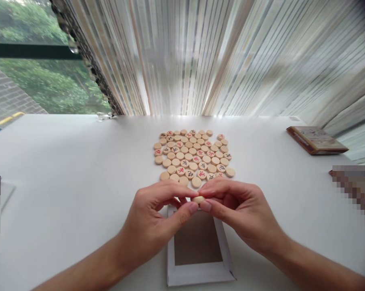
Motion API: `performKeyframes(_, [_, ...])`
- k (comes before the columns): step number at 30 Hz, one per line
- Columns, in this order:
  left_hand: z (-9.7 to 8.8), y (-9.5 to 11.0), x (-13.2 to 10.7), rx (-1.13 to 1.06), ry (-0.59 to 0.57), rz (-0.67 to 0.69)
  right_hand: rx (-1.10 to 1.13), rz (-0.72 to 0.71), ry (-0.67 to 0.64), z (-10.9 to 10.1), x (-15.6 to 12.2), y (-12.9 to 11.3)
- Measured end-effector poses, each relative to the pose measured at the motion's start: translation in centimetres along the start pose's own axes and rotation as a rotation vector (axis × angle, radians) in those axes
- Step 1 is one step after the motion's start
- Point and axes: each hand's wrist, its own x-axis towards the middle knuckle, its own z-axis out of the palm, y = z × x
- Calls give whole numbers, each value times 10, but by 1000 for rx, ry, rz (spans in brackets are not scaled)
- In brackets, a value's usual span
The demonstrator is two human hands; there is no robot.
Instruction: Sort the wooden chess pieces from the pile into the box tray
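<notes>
My left hand (158, 220) and my right hand (238, 210) meet over the near middle of the white table (64, 194). Both pinch one round wooden game piece (198, 199) between thumbs and fingertips. Just beyond the hands lies a spread of several wooden discs (193, 155), some marked with red or black characters, some blank side up. Beneath my hands sits a shallow white box tray (197, 279) with a brown bottom; nothing lies in it.
A brown box lid (317, 139) lies at the far right of the table. A pixelated patch covers something at the right edge. Striped curtains hang behind the table, with a window at the far left.
</notes>
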Motion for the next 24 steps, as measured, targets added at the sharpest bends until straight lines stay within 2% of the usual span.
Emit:
performKeyframes(5, [-1,-3,0,-4,-14,0,-2,28,12,1,1,-2])
performKeyframes(12, [-1,-6,0,-68,-28,-25,14,-2,-32,0,3,0])
performKeyframes(18, [-1,-4,2,-207,-33,-87,36,72,-39,-2,2,-1])
performKeyframes(24, [-2,-3,5,-258,-33,-119,65,136,-51,-7,4,2])
